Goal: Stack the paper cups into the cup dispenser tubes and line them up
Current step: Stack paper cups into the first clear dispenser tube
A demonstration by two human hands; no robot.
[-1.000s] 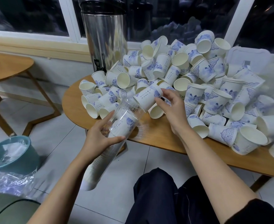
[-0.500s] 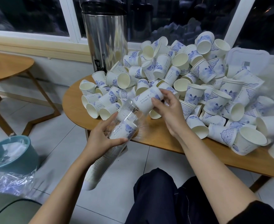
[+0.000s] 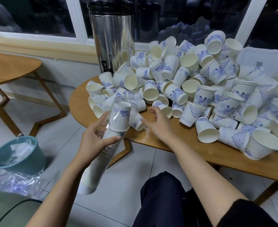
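Oval wooden table (image 3: 79, 102) bears a heap of blue-patterned paper cups (image 3: 200, 89), cut off rightward; the left hand (image 3: 95, 138) grips a clear cup-filled plastic tube (image 3: 118, 117), the blurred right hand (image 3: 159, 125) hovers beside the heap, fingers spread.

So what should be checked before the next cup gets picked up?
1. Grip: the left hand holds the clear tube firmly, fingers wrapped round it: ok.
2. The top cup sits inside the tube's mouth, bottom facing out: ok.
3. The right hand is free, fingers spread, holding nothing: ok.
4. A loose cup lies near its fingertips on the table: ok.
5. Room in the tube for another cup: cannot tell.
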